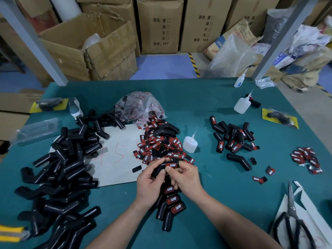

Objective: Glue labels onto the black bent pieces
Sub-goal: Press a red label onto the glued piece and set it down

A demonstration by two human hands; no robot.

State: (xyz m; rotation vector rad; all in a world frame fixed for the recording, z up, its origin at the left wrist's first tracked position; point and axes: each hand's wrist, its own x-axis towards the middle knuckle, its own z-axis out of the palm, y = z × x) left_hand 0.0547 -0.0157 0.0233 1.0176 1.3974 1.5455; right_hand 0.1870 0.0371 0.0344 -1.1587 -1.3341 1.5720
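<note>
Both hands hold one black bent piece (159, 170) above the green table (215, 186). My left hand (150, 184) grips its lower end. My right hand (185, 178) presses a red-and-black label (172, 165) onto its upper arm. Labelled bent pieces (170, 203) lie just below my hands. A big heap of bare bent pieces (61, 168) fills the left side. Loose labels (159, 144) are piled in the middle, spilling from a plastic bag (138, 105). A glue bottle (190, 143) stands right of that pile.
More labelled pieces (233, 139) and a small label pile (305, 159) lie at the right. Two further glue bottles (242, 105) stand at the back right. Scissors (294, 220) rest on white card at the near right. A cardboard sheet (118, 155) lies under the label pile. Boxes stand behind the table.
</note>
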